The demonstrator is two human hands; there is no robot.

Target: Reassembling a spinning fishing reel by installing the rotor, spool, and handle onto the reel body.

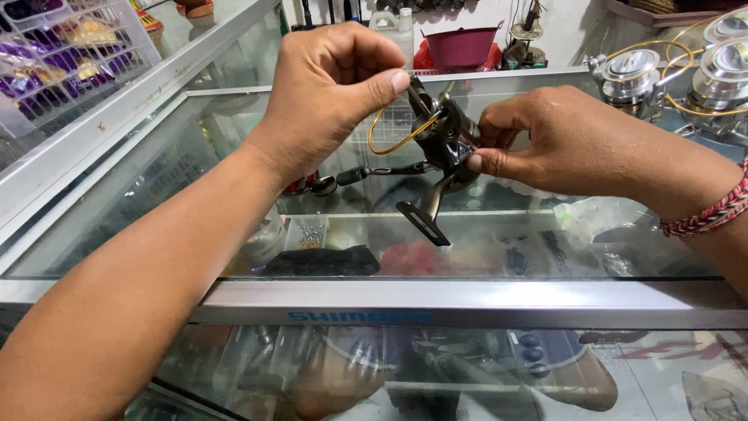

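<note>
Over glass counter [467, 300], reel [444, 140] in fingers [389, 82]

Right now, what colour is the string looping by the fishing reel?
Yellow-orange line, seen best in the head view.

Both forearms are bare from the frame edge to the wrist, with no sleeves, gloves, watch or rings visible on either side. Left hand [327, 93]: bare, short trimmed nail showing on the thumb, fingers [389, 82] unadorned. Right hand [545, 140]: bare as well, short nails, and at the wrist a woven cord bracelet [713, 212] in red, pink and white strands, braided in a diagonal pattern and wrapped snugly around the arm; only part of the band shows, the rest being cut off by the frame edge.
</note>
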